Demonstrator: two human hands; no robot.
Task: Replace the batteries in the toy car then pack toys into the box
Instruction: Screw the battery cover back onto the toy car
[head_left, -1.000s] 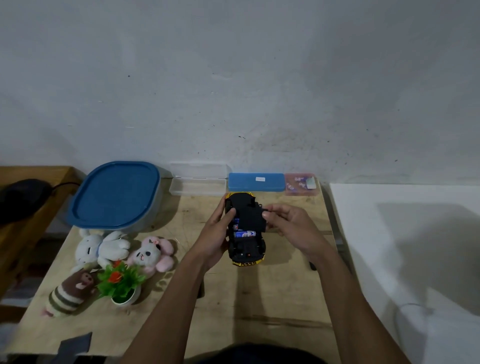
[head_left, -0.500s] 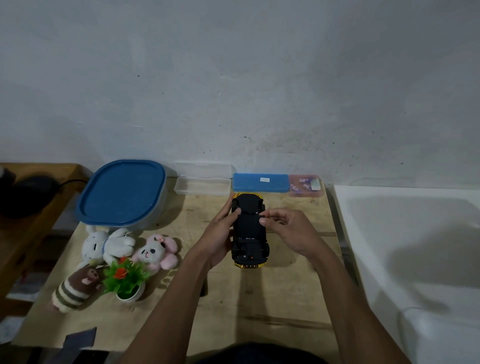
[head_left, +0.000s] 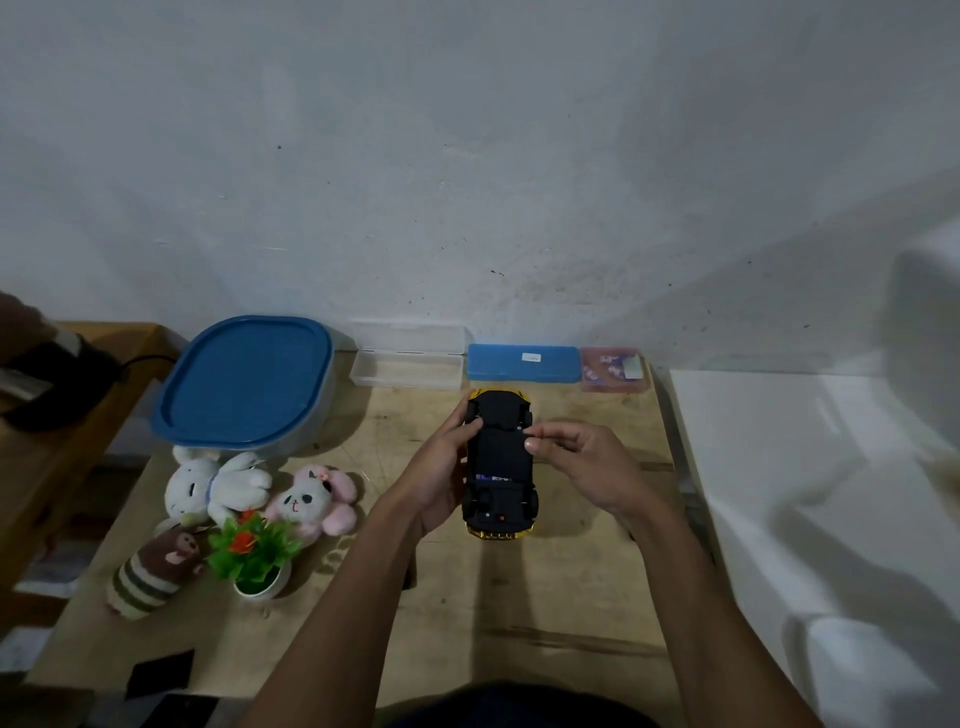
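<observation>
Head view: we look down on a wooden table (head_left: 519, 597) set against a grey wall.
Toy car (head_left: 500, 415): lies upside down at the middle of the table, black underside up, yellow body showing at both ends.
Left hand (head_left: 439, 467): grips the car's left flank, thumb curled over the underside near the far wheel.
Right hand (head_left: 587, 462): its fingers (head_left: 535, 444) are curled, thumb and forefinger pinched together at the right rim of the battery cover (head_left: 498, 452); they seem to nip its edge, though the dim view leaves us unsure.
Battery (head_left: 493, 477): a thin blue and white strip shows in the slot just nearer to us than the cover.
Box (head_left: 244, 384): blue lid on, at the far left of the table.
Clear case (head_left: 408, 364), blue case (head_left: 522, 362), pink case (head_left: 613, 369): in a row along the wall, behind the car.
White rabbit plush (head_left: 213, 483) and pink plush (head_left: 311, 499): side by side, in front of the box.
Striped plush (head_left: 150, 571): nearer to us, beside a small potted plant (head_left: 254, 556).
White surface (head_left: 779, 467): along the table's right edge.
</observation>
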